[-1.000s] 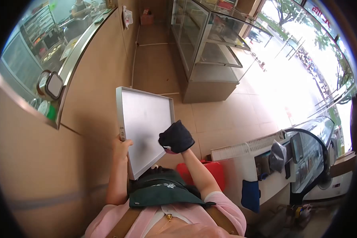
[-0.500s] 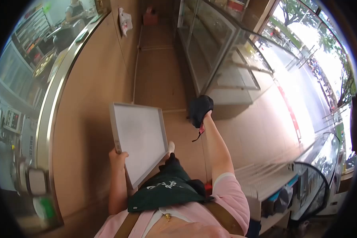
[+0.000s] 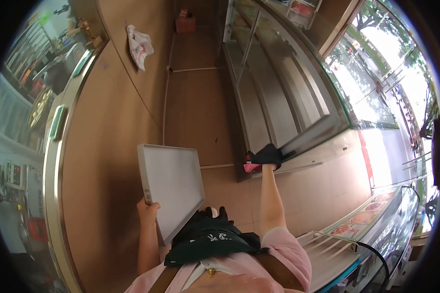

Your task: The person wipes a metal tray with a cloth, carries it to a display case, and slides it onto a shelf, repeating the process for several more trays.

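My left hand (image 3: 148, 211) grips a shallow white rectangular tray (image 3: 175, 183) by its near left side, thumb over the rim. The tray is tilted and bare inside. On my right hand is a black mitt (image 3: 268, 155) with a pink part showing at its left. The mitt overlaps the near lower corner of a glass display cabinet (image 3: 274, 93), beside a dark metal strip (image 3: 313, 136) running off to the right. The fingers are hidden in the mitt, so I cannot tell whether they grip the cabinet.
A brown counter wall (image 3: 102, 141) runs along the left, with a white plastic bag (image 3: 139, 47) hanging on it. Tiled floor (image 3: 193, 110) stretches ahead to a red box (image 3: 185, 24). At the lower right stands another glass-fronted case (image 3: 381, 222) beside a white rack (image 3: 327, 249).
My mitted right hand has moved right and nearer, to the cabinet's corner. The view has shifted toward the cabinet, showing more of its shelves. The tray stays in my left hand.
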### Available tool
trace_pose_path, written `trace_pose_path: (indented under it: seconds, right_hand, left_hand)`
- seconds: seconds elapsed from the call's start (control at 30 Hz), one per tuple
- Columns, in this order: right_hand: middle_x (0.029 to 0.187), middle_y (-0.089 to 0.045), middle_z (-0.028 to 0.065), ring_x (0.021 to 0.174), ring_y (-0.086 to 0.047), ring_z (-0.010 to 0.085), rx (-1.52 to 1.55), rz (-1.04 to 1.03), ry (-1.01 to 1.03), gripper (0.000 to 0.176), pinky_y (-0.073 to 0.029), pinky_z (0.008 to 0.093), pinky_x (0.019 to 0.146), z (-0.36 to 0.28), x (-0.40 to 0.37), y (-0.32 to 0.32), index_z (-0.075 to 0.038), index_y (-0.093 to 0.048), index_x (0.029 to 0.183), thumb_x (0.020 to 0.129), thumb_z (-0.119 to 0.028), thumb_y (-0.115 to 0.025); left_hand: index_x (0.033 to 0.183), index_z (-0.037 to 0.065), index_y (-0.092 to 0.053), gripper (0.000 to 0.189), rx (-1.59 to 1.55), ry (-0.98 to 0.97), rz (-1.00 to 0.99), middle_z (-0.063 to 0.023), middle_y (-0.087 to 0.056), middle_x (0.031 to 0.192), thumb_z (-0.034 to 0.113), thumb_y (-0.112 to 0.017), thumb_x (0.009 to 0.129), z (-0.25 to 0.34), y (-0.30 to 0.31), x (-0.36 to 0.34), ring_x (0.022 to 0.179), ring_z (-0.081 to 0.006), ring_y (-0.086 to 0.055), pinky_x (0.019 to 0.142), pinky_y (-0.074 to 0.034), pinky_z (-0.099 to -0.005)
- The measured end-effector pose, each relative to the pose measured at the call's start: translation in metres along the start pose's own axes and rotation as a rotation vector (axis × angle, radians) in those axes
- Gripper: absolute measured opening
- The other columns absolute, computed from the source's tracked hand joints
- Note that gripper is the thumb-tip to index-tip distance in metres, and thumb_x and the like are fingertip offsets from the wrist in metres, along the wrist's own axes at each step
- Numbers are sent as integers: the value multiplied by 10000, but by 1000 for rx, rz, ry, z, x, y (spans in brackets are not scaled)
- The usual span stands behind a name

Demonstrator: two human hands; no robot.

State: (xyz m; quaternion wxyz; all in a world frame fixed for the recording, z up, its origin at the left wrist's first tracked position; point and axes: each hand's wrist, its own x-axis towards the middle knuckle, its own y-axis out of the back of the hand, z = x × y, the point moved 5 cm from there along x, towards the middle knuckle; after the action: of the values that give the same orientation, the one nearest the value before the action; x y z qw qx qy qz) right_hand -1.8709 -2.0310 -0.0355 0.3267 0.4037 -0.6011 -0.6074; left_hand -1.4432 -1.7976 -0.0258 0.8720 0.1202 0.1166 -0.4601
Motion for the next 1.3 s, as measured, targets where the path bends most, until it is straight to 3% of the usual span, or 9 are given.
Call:
trace_pose_path:
  seconds: [0.07,0.1,0.27,0.43,0.93,1.1,1.2,1.27,1.3]
  right_hand:
    - [896,-662,178,934,-633,309,51,7,-167,230,-533,406,753,-9,-7,15,-73,-679,828,660,-229,-667]
    - [827,-670,151,848,-654,318,73,134,-318,195,-541,408,715,2,11,-18,-72,-680,772,655,-228,-670]
    - [755,-664,151,743,-673,272,-87,150,-174,202,-543,370,641,2,39,-55,-73,-675,701,604,-247,-703]
    - [679,-654,153,663,-672,283,-180,193,13,126,-535,396,532,-32,123,-94,-89,-678,690,713,-195,-614]
    - [679,-667,111,627,-662,263,-153,311,-55,150,-471,376,453,-170,279,-60,-119,-701,688,722,-203,-581]
    - [687,-664,104,652,-651,272,-88,333,-48,132,-467,417,523,-177,275,-59,-148,-698,680,685,-233,-597]
    - [635,-627,121,643,-628,289,159,438,34,126,-468,398,533,-169,218,-61,-155,-665,622,633,-265,-605]
    - [723,-647,148,682,-633,307,248,173,170,167,-484,422,574,-163,143,-26,-125,-664,635,634,-280,-601]
    - [700,-639,149,672,-631,315,333,228,275,183,-485,427,573,-154,113,-34,-119,-659,633,616,-291,-601]
  left_hand:
    - [809,-57,-601,252,-11,18,-29,-41,-570,711,-26,-529,570,1,-16,39,628,-123,-521,575,-419,-252]
    - [808,-56,-602,251,0,12,-60,-43,-571,710,-26,-533,568,1,-27,61,631,-125,-525,576,-419,-252]
    - [789,-45,-600,235,208,0,-167,-49,-574,680,-19,-550,562,15,-79,165,609,-127,-534,554,-420,-256]
    - [768,-63,-586,206,269,-75,-381,-58,-586,657,-3,-558,574,41,-123,258,585,-139,-547,541,-442,-272]
    - [946,-59,-540,388,129,68,-345,-94,-569,865,-61,-516,559,94,-127,360,788,-212,-555,703,-454,-300]
    - [995,-87,-504,426,39,83,-371,-137,-550,929,-65,-482,570,113,-142,349,823,-251,-557,740,-467,-337]
    - [1009,-88,-489,443,17,120,-381,-146,-544,929,-58,-481,567,104,-135,356,834,-273,-557,735,-480,-360]
    - [1012,-91,-483,451,21,161,-364,-150,-539,928,-54,-481,563,102,-139,356,838,-285,-557,737,-485,-371]
    - [1012,-92,-481,453,29,174,-354,-152,-536,927,-52,-481,561,104,-141,354,838,-290,-556,740,-487,-375]
